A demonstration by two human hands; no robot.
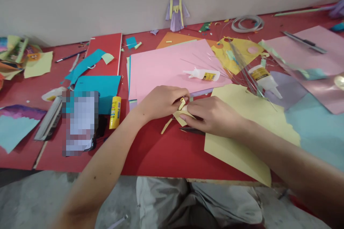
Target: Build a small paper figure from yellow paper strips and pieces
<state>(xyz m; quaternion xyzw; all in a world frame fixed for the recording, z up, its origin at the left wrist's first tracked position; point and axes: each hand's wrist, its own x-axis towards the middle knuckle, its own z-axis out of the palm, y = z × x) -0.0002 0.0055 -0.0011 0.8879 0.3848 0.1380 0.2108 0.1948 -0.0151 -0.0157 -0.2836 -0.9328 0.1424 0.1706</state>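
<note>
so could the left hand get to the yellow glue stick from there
Probably yes: the glue stick lies in the open just left of the left hand, with bare red table between, though that hand is pinching a yellow paper piece.

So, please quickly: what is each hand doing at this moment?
Left hand: closed, pinching the small yellow paper piece.
Right hand: closed on the same paper piece, fingers pressing it down.

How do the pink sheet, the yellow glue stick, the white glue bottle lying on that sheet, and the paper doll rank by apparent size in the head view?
1. pink sheet, clearly largest
2. paper doll, though farthest away
3. white glue bottle and yellow glue stick: they look alike, so no ranking
</note>
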